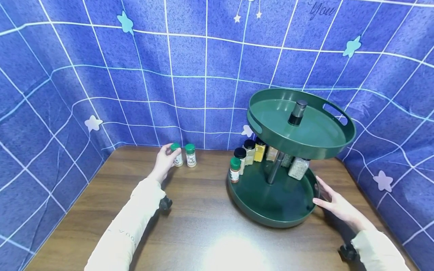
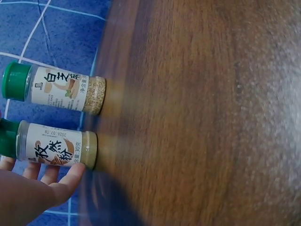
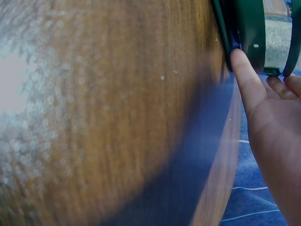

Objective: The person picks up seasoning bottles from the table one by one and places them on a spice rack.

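Note:
In the head view, my left hand [image 1: 164,162] grips a green-capped spice jar [image 1: 177,159]. In the left wrist view its label reads cumin powder [image 2: 56,146], and tan powder shows at the base. Beside it, apart from my fingers, stands a green-capped jar of white sesame [image 1: 191,158]. My right hand [image 1: 339,205] touches the right rim of the lower tier of a dark green two-tier round tray [image 1: 278,223], thumb and fingers spread around the handle slot. In the right wrist view the thumb [image 3: 248,80] lies straight against the green edge.
Several spice jars stand along the lower tier's back and left, including a green-capped red one [image 1: 234,174], a yellow one [image 1: 259,151] and a tilted-looking pale one [image 1: 298,168]. The upper tier [image 1: 305,148] overhangs them. Blue patterned cloth [image 1: 190,94] borders the wooden table [image 1: 190,210].

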{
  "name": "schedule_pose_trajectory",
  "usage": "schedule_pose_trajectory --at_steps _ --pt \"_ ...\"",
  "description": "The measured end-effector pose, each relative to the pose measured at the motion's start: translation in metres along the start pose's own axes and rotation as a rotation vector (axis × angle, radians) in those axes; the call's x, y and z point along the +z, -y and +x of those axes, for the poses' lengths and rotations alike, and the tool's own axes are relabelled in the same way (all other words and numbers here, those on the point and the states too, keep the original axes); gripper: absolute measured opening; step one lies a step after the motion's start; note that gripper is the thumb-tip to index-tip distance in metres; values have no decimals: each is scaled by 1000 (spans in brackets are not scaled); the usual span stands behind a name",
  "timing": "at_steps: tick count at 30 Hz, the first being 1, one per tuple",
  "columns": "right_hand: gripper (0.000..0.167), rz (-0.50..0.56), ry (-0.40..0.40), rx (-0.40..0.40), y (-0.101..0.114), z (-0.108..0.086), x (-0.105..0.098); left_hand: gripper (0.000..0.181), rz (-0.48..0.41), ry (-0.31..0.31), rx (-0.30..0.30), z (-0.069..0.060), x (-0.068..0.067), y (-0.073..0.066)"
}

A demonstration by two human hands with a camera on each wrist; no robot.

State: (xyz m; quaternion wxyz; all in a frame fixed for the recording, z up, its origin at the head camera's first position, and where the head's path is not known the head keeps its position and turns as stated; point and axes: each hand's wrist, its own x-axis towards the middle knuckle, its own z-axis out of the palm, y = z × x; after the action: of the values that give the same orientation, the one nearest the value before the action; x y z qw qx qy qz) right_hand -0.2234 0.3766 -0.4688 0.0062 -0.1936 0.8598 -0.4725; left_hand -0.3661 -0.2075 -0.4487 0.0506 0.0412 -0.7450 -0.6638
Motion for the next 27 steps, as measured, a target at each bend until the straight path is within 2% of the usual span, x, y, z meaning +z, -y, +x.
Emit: schedule_pose_trajectory --at_steps 4,11,15,19,25,27 --pt "76 -1 1 2 0 0 0 58 -19 11 -19 -4 0 -6" --pt "76 1 2 0 -1 0 0 52 -47 27 -36 -19 2 -25" --pt "76 4 5 -1 -1 0 0 52 -57 28 -35 -23 3 -29" --pt "76 4 7 3 0 0 0 52 -63 23 -40 -21 3 -27" --pt "77 9 9 4 -2 1 -1 52 -27 -10 -19 -2 1 -4" --pt "77 10 7 5 -3 0 -1 53 -11 -12 -10 1 1 -1"
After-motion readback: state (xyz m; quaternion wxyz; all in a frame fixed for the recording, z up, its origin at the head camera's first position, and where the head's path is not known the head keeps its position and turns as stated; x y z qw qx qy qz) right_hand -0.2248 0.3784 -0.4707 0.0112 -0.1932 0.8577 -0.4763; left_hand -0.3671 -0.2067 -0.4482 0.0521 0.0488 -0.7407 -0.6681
